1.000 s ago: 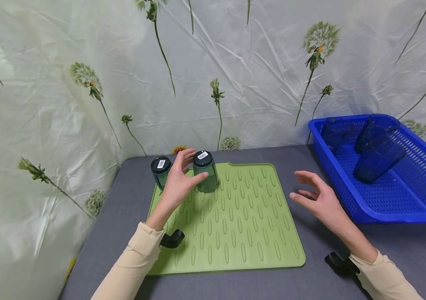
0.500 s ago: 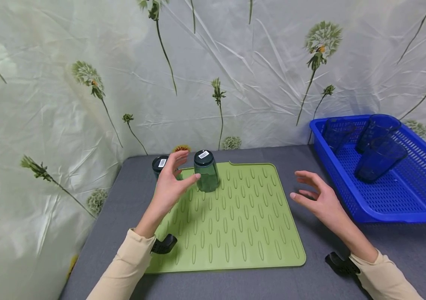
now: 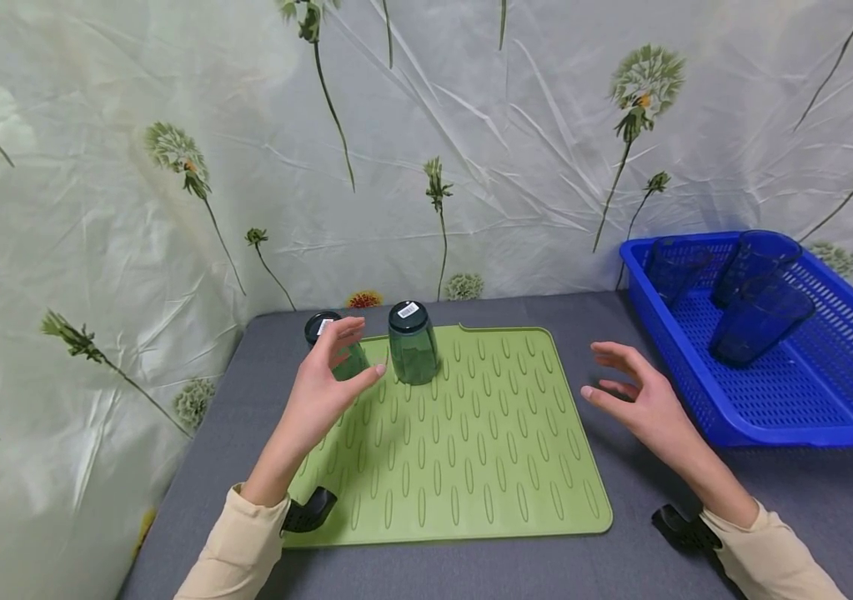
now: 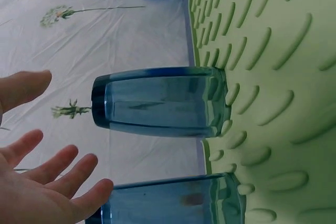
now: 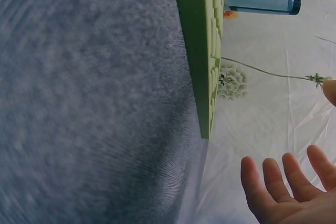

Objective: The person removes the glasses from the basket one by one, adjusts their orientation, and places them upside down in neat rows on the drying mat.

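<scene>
Two tinted drinking glasses stand upside down at the back left of a green ridged mat [image 3: 471,450]. The nearer-to-middle glass [image 3: 413,354] has a white label on its dark base and also shows whole as a glass [image 4: 160,102] in the left wrist view. Partly behind my left hand [image 3: 324,379] is the other glass [image 3: 351,364]. That hand holds nothing, its thumb and fingers spread apart and loosely bent. Between the mat and the basket, my right hand [image 3: 639,400] hovers over the table with relaxed fingers and nothing in its grasp.
A blue plastic basket [image 3: 734,429] stands at the right, with a tilted glass [image 3: 760,321] and two more glasses inside. Grey cloth covers the table [image 3: 464,575]. A flower-patterned curtain [image 3: 531,167] hangs right behind it.
My left hand has drawn back from the glasses, toward the near left, uncovering more of the left glass. The right hand and both glasses on the mat stay in place.
</scene>
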Action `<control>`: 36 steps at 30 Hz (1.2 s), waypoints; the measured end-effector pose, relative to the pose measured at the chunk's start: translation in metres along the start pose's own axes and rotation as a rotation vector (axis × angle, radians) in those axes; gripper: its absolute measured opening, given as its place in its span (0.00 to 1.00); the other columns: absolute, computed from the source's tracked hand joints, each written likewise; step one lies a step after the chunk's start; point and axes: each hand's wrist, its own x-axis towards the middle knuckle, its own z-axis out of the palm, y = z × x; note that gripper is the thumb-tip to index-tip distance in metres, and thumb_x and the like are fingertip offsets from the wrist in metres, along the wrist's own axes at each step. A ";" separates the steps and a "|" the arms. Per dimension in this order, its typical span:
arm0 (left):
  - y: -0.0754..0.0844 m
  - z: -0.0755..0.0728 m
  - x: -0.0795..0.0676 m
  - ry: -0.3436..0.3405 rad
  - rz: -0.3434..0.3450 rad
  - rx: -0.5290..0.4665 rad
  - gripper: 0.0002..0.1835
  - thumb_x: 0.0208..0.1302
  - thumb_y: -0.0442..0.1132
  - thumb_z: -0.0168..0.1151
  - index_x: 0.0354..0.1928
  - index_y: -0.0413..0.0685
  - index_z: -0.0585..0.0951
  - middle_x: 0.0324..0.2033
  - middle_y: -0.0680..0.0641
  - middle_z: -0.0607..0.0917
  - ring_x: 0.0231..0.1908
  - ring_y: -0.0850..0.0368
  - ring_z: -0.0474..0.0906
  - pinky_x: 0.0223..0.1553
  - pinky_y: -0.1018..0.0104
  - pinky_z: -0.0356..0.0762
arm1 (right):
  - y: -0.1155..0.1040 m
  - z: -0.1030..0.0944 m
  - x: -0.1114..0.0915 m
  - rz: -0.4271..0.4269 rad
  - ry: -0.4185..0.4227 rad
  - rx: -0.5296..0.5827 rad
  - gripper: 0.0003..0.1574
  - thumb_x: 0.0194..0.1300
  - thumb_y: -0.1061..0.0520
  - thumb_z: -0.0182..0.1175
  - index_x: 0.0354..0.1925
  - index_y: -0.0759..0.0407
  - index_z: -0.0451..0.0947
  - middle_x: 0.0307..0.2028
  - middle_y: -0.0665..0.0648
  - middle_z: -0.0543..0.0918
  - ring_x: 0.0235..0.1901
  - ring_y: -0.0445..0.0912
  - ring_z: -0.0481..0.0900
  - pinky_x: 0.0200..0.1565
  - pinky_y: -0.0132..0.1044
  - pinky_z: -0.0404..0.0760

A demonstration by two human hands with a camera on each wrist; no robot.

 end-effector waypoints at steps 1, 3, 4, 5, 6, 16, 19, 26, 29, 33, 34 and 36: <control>0.000 0.000 -0.002 -0.008 -0.002 0.006 0.34 0.62 0.43 0.70 0.68 0.56 0.67 0.64 0.51 0.71 0.65 0.50 0.66 0.64 0.47 0.64 | -0.001 0.000 0.000 -0.001 0.000 -0.001 0.38 0.66 0.55 0.66 0.70 0.52 0.64 0.66 0.60 0.68 0.63 0.53 0.67 0.52 0.23 0.74; 0.000 -0.001 -0.007 -0.021 -0.006 0.020 0.34 0.62 0.43 0.70 0.68 0.57 0.67 0.64 0.52 0.71 0.65 0.51 0.66 0.63 0.47 0.64 | -0.002 0.000 -0.001 -0.004 -0.002 0.000 0.38 0.66 0.55 0.66 0.70 0.51 0.64 0.66 0.60 0.68 0.63 0.52 0.67 0.52 0.23 0.74; 0.001 -0.001 -0.009 -0.026 -0.005 0.028 0.34 0.62 0.44 0.71 0.68 0.58 0.67 0.64 0.53 0.71 0.65 0.52 0.66 0.63 0.48 0.65 | -0.002 -0.001 -0.001 -0.005 -0.003 0.001 0.38 0.66 0.55 0.66 0.70 0.51 0.64 0.66 0.59 0.68 0.63 0.52 0.67 0.52 0.23 0.74; 0.001 -0.001 -0.011 -0.025 -0.002 0.033 0.34 0.61 0.44 0.71 0.67 0.58 0.67 0.64 0.53 0.72 0.65 0.52 0.67 0.63 0.48 0.65 | -0.003 -0.001 -0.001 -0.007 -0.004 0.005 0.38 0.66 0.56 0.66 0.70 0.51 0.63 0.66 0.59 0.68 0.63 0.51 0.67 0.52 0.23 0.74; 0.002 0.000 -0.013 -0.022 0.004 0.035 0.34 0.61 0.44 0.71 0.67 0.59 0.67 0.63 0.54 0.72 0.64 0.53 0.67 0.63 0.48 0.65 | -0.004 -0.001 -0.001 -0.008 -0.005 0.007 0.38 0.66 0.56 0.66 0.70 0.51 0.64 0.66 0.59 0.68 0.63 0.50 0.67 0.52 0.24 0.74; 0.000 0.003 -0.025 0.060 0.046 -0.035 0.30 0.60 0.42 0.72 0.64 0.56 0.72 0.60 0.55 0.75 0.63 0.58 0.68 0.63 0.54 0.66 | -0.014 -0.004 -0.003 -0.014 0.013 0.020 0.39 0.64 0.59 0.67 0.70 0.47 0.64 0.65 0.50 0.69 0.61 0.44 0.68 0.53 0.24 0.74; -0.002 0.004 -0.028 0.065 0.040 -0.055 0.31 0.60 0.40 0.72 0.64 0.55 0.72 0.60 0.55 0.76 0.62 0.58 0.69 0.62 0.54 0.67 | -0.017 -0.005 -0.004 -0.015 0.010 0.015 0.40 0.64 0.59 0.67 0.70 0.46 0.64 0.65 0.50 0.69 0.61 0.44 0.68 0.53 0.24 0.74; -0.002 0.006 -0.032 0.037 0.040 -0.084 0.33 0.58 0.37 0.73 0.65 0.55 0.71 0.59 0.54 0.77 0.59 0.56 0.72 0.59 0.49 0.70 | -0.032 -0.010 -0.006 -0.032 0.005 0.006 0.40 0.64 0.59 0.67 0.70 0.44 0.64 0.63 0.50 0.70 0.61 0.44 0.69 0.53 0.24 0.74; -0.003 0.007 -0.033 0.021 0.043 -0.093 0.33 0.58 0.36 0.73 0.64 0.56 0.71 0.58 0.54 0.77 0.57 0.55 0.74 0.60 0.49 0.70 | -0.040 -0.013 -0.007 -0.039 0.002 0.000 0.39 0.65 0.59 0.67 0.70 0.43 0.64 0.63 0.49 0.71 0.60 0.44 0.70 0.54 0.24 0.74; -0.006 0.010 -0.036 -0.013 0.032 -0.095 0.32 0.58 0.38 0.73 0.64 0.60 0.71 0.58 0.56 0.76 0.58 0.55 0.73 0.60 0.51 0.69 | -0.050 -0.019 -0.009 -0.045 -0.003 -0.009 0.40 0.65 0.59 0.66 0.70 0.42 0.64 0.63 0.48 0.70 0.59 0.42 0.71 0.53 0.24 0.74; -0.007 0.011 -0.036 -0.022 0.028 -0.101 0.33 0.58 0.38 0.73 0.64 0.62 0.71 0.58 0.56 0.76 0.58 0.55 0.73 0.60 0.51 0.69 | -0.052 -0.021 -0.009 -0.047 -0.004 -0.013 0.40 0.65 0.59 0.66 0.70 0.42 0.63 0.63 0.48 0.70 0.59 0.41 0.71 0.53 0.24 0.74; -0.009 0.013 -0.037 -0.046 0.024 -0.119 0.34 0.58 0.36 0.73 0.64 0.61 0.71 0.60 0.54 0.75 0.60 0.52 0.72 0.61 0.51 0.69 | -0.057 -0.024 -0.010 -0.052 -0.004 -0.016 0.40 0.65 0.60 0.66 0.71 0.42 0.63 0.64 0.49 0.70 0.59 0.40 0.70 0.53 0.24 0.74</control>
